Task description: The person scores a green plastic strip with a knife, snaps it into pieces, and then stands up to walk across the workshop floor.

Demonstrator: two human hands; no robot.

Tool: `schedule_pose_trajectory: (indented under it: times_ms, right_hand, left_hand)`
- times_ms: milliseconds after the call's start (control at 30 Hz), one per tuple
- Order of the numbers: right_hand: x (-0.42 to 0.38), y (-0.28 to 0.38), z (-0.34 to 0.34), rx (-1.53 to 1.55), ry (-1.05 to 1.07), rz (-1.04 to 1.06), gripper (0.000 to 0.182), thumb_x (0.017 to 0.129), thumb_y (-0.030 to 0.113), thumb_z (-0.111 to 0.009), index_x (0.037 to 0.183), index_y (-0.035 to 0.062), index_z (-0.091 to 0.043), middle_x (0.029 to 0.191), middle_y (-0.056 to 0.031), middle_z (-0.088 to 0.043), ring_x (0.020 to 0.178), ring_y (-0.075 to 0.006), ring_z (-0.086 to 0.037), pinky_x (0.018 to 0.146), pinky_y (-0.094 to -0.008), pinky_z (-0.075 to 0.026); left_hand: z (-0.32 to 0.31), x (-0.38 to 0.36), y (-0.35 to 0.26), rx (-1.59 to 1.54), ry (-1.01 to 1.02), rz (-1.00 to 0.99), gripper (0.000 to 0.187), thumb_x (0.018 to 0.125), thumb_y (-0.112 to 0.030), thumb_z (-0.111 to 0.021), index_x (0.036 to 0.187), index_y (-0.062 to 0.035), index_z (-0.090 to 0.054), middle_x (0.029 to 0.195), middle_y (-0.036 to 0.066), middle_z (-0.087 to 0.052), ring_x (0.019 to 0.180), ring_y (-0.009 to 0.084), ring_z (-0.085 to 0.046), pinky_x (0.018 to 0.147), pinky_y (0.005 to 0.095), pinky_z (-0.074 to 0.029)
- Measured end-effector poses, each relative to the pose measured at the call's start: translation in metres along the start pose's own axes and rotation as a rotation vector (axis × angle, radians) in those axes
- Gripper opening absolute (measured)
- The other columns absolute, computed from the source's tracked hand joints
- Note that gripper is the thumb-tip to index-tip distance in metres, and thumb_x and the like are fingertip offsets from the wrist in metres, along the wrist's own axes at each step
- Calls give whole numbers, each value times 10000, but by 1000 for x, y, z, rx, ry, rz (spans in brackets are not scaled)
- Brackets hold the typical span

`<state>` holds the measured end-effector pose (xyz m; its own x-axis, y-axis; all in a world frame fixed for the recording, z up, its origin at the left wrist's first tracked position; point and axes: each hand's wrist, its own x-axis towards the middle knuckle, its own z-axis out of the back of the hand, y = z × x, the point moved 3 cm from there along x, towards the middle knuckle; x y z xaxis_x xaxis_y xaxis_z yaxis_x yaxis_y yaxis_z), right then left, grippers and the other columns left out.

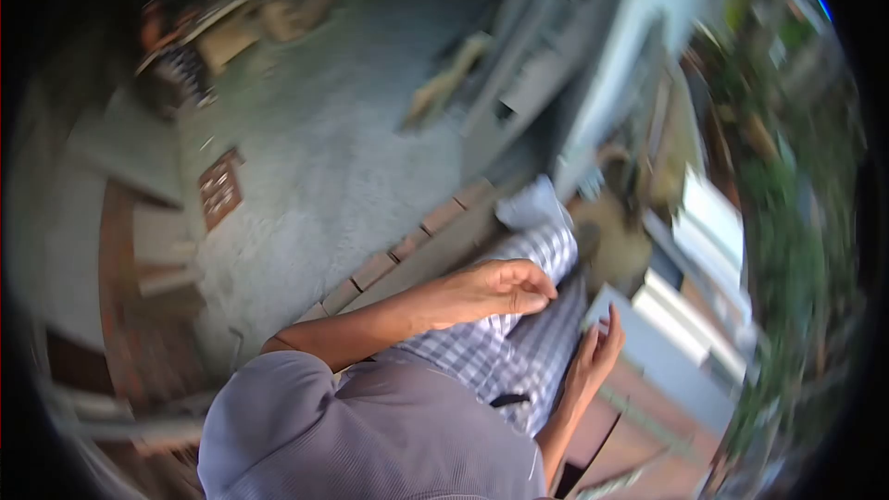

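Gripped loosely, the blue-and-white checked cloth [519, 333] is being pinched by the left hand [505, 289], right hand [597, 352] open; slippage is being risked.

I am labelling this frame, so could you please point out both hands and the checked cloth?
left hand [505, 285], head view, on the knuckles.
right hand [600, 349], head view, on the palm.
checked cloth [482, 352], head view, on its middle.

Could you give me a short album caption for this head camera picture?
Blurred downward view: left hand resting on checked shorts, right hand beside them, concrete floor beyond.
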<state>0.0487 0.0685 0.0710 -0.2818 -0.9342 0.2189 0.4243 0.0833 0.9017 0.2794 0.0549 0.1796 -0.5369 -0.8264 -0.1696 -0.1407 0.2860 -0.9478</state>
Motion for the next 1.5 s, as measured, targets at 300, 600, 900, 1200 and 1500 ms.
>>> schedule_pose_trajectory:
  times_ms: [300,600,900,1200,1500]
  right_hand:
    - [47,-12,-49,-3,272,166,431,943,95,-544,1368,110,-469,1069,-122,-510,819,-178,-537,698,-310,-462]
    - [65,-32,-82,83,399,88,438,878,-30,-568,1304,65,-527,856,-54,-514,572,-101,-465,508,-258,-406]
    - [65,59,-100,64,470,-62,183,920,119,-595,1029,-10,-665,704,-46,-579,588,-103,-504,555,-275,-422]
    - [11,79,-161,-287,733,1156,410,962,280,-475,1318,81,-518,1398,-188,-451,1305,-375,-407,1106,-491,-277]
    - [69,7,-121,-440,533,511,544,943,156,-540,1439,53,-342,1387,-208,-453,1264,-393,-433,1058,-442,-346]
  left_hand:
    - [62,-1,22,61,-618,-159,305,936,-220,-615,1176,-44,-548,1078,49,-563,989,119,-531,859,273,-462]
    - [68,5,40,154,-511,-136,240,939,-259,-611,986,-24,-616,762,-16,-538,674,60,-491,606,222,-413]
    - [84,17,86,43,-466,89,322,970,-360,-538,986,-46,-610,837,16,-597,720,121,-555,694,283,-467]
    - [107,46,136,-1325,-253,-47,403,947,-421,-515,1194,-102,-515,1095,106,-584,996,325,-575,971,465,-436]
    - [257,-132,137,-857,-1272,-598,696,935,-515,-490,1451,-90,-297,1467,116,-388,1296,305,-442,1116,483,-209]
